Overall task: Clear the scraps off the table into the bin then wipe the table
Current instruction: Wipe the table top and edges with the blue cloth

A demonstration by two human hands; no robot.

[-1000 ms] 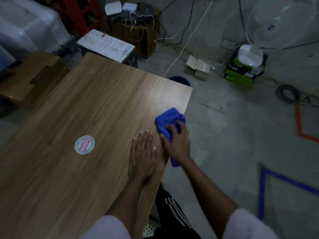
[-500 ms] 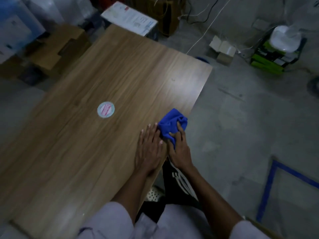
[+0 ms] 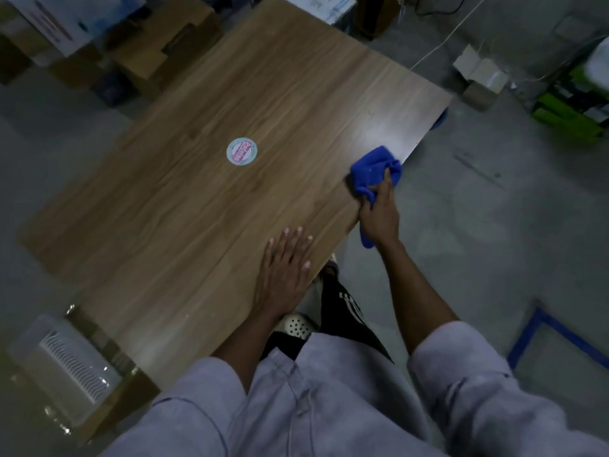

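the left hand (image 3: 285,275) lies flat, fingers straight, on the wooden worktop (image 3: 197,206) near its right edge. farther along that edge the right hand (image 3: 379,212) grips a bunched blue cloth (image 3: 372,169) pressed on the worktop. a round sticker (image 3: 242,151) sits mid-worktop.

Cloth (image 3: 375,169) on table (image 3: 197,209) edge, right of sticker (image 3: 242,151)

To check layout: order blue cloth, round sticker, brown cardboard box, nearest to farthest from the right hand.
1. blue cloth, gripped by the right hand.
2. round sticker, on the table, leftward.
3. brown cardboard box, beyond the table, far left.
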